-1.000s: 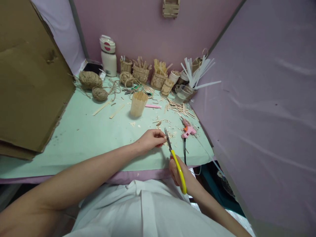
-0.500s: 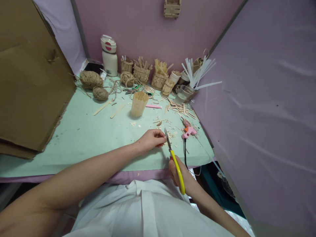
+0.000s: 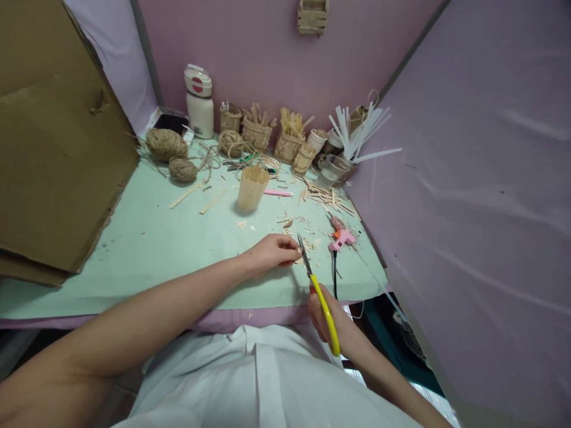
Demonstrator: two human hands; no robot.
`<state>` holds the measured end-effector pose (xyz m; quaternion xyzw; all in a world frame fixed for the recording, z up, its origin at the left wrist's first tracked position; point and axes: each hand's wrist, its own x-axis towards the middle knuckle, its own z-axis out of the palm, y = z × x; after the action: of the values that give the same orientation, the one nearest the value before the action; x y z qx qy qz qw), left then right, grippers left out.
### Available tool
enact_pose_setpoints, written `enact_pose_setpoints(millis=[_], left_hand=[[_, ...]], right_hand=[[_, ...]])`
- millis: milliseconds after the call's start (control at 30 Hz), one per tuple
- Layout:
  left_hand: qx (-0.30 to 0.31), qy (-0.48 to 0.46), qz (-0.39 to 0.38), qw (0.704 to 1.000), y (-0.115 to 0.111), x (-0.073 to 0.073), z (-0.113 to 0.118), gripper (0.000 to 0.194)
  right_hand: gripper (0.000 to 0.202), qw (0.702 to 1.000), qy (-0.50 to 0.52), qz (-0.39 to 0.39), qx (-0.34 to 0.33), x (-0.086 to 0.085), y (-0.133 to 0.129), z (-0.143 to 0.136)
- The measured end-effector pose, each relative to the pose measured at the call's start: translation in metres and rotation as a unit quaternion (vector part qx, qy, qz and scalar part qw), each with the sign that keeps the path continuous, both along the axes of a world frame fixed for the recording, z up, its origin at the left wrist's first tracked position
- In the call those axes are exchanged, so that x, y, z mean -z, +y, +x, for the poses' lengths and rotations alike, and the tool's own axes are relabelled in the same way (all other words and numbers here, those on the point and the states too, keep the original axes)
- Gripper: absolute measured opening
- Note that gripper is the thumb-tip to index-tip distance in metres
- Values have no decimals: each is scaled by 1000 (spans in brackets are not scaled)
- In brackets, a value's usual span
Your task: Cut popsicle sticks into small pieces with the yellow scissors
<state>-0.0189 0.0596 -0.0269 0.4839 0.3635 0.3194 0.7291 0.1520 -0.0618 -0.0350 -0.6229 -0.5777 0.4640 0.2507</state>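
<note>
My right hand [image 3: 322, 309] is closed around the yellow-handled scissors [image 3: 328, 315], whose blades point up and slightly left. The blades reach the fingertips of my left hand [image 3: 276, 255], which is pinched just above the table. Whatever sits in that pinch is too small to make out, though a pale bit shows by the blades. Wood scraps [image 3: 310, 244] lie scattered just beyond the scissor tips. Farther back stands a cup made of thin wooden strips [image 3: 252, 191], upright and apart from both hands.
A pink glue gun [image 3: 342, 235] with a cord lies at right, near a pile of wooden sticks [image 3: 332, 196]. Twine balls [image 3: 166, 144], stick holders [image 3: 256, 132] and a white bottle [image 3: 200, 113] line the back. Cardboard [image 3: 53, 148] stands at left.
My right hand and the scissor handles have shifted slightly right and down. My left hand stays almost in place, still pinched beside the blades.
</note>
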Motion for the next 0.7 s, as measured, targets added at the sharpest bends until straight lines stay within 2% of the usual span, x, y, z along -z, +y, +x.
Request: enact_pose_setpoints(millis=[133,267,700], left_hand=[[14,13,6,1000,2,0,-2,18],[18,19,7,1000,3,-1,-4,17],[24,31,-4,999,3,0,-4,11]], right_hand=[[36,999,-11,-15,-41,-3,0,4],[35,999,-7,0,-37,-4,1,4],[36,998,-6,-37,-49,-10,2,1]])
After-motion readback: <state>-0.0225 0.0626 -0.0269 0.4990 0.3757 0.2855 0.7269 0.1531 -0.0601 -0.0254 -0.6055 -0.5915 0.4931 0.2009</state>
